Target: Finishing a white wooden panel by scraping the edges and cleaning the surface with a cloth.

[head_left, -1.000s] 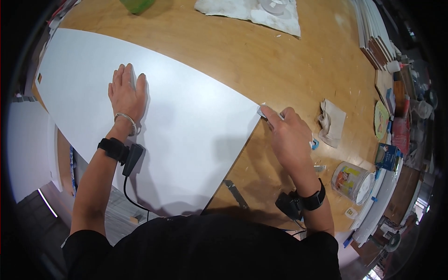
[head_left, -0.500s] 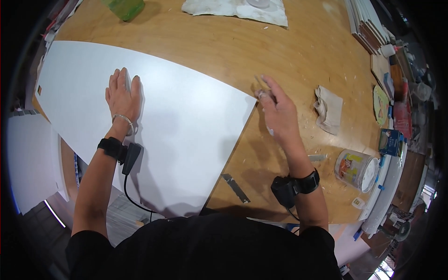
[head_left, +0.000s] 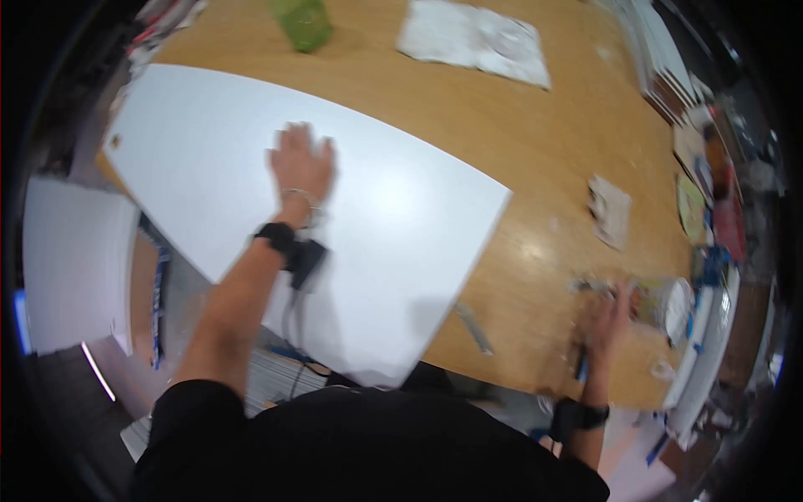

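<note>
A large white panel [head_left: 401,251] lies across the wooden table. On its far middle part my left hand [head_left: 303,167] rests flat, fingers stretched out and slightly apart. My right hand [head_left: 606,326] is low at the right, just beside a clear tub with white contents [head_left: 672,308]. Motion blurs its fingers, so I cannot make out whether it holds anything. By its fingertips lies a small grey metal strip [head_left: 588,285]. Another flat grey strip [head_left: 474,329] lies close to the panel's right edge.
A folded beige cloth [head_left: 611,213] lies right of the panel. At the back are a green container [head_left: 303,23] and a white cloth [head_left: 439,33] with a clear round dish [head_left: 506,38] on it. Stacked white boards [head_left: 657,58] and assorted supplies crowd the right edge.
My right hand has left the panel's right corner and moved down and right to the tub. My left hand stays on the panel. The whole view has shifted.
</note>
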`<move>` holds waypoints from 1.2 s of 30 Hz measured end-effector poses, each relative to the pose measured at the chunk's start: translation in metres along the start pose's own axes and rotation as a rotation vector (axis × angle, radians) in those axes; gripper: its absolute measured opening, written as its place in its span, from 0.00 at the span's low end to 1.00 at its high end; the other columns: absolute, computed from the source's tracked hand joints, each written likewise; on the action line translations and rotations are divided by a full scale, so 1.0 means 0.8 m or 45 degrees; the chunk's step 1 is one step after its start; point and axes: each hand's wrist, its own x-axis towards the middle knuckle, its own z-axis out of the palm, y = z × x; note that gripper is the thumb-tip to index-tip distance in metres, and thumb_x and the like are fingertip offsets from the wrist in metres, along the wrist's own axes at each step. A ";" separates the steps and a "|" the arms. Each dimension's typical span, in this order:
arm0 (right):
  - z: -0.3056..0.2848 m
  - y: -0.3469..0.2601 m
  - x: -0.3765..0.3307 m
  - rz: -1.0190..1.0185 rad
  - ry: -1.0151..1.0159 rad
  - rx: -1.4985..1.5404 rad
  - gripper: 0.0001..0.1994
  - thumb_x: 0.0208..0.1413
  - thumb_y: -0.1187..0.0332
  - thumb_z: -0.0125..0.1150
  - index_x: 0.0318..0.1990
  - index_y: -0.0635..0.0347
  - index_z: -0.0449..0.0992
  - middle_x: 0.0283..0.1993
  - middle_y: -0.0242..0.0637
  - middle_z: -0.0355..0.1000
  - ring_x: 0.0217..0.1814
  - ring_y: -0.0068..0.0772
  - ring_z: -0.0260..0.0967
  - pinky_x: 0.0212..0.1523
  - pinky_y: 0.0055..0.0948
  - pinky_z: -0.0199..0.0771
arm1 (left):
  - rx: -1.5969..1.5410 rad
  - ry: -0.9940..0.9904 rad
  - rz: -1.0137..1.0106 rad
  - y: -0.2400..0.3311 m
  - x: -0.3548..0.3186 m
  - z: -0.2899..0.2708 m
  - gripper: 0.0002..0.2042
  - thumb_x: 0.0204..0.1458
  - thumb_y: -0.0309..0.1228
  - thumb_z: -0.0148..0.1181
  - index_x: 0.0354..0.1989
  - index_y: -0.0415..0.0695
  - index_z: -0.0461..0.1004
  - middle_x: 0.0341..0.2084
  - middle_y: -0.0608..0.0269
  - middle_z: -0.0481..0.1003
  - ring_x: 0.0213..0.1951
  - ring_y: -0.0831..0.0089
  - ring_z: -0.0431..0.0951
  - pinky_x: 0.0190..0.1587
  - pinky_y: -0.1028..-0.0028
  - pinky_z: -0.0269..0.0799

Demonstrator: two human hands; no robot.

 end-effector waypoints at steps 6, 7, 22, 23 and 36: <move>0.013 0.111 -0.003 -0.201 0.080 -0.327 0.22 0.52 0.76 0.45 0.56 0.68 0.60 0.62 0.53 0.53 0.65 0.50 0.47 0.65 0.38 0.42 | -0.285 -0.042 0.135 -0.011 -0.033 -0.016 0.26 0.54 0.43 0.40 0.59 0.42 0.56 0.61 0.52 0.50 0.64 0.58 0.44 0.63 0.55 0.36; 0.015 0.113 0.001 -0.190 0.083 -0.423 0.22 0.51 0.76 0.45 0.57 0.66 0.60 0.59 0.50 0.58 0.62 0.50 0.52 0.62 0.38 0.48 | -0.367 -0.112 0.223 -0.028 -0.046 -0.022 0.26 0.53 0.43 0.42 0.59 0.42 0.56 0.61 0.52 0.50 0.64 0.58 0.44 0.63 0.55 0.35; 0.157 -0.244 -0.116 -0.296 -0.095 0.257 0.26 0.53 0.65 0.45 0.59 0.65 0.54 0.65 0.52 0.47 0.67 0.51 0.41 0.64 0.46 0.37 | -1.438 -0.182 -1.155 -0.314 -0.147 -0.073 0.18 0.47 0.39 0.60 0.26 0.34 0.65 0.15 0.60 0.68 0.15 0.73 0.73 0.15 0.77 0.73; 0.166 -0.271 -0.125 -0.435 -0.233 -0.069 0.27 0.52 0.65 0.49 0.59 0.64 0.55 0.64 0.51 0.47 0.67 0.49 0.41 0.64 0.47 0.37 | -1.541 -0.180 -1.109 -0.316 -0.148 -0.071 0.19 0.47 0.39 0.59 0.31 0.31 0.65 0.18 0.58 0.69 0.15 0.71 0.73 0.15 0.75 0.73; 0.081 -0.201 -0.063 -0.276 -0.097 0.659 0.18 0.48 0.76 0.52 0.50 0.60 0.66 0.52 0.48 0.64 0.56 0.50 0.60 0.57 0.40 0.58 | -1.633 -0.376 -1.143 -0.277 -0.187 -0.069 0.17 0.53 0.47 0.50 0.23 0.45 0.67 0.11 0.70 0.65 0.12 0.81 0.64 0.13 0.83 0.58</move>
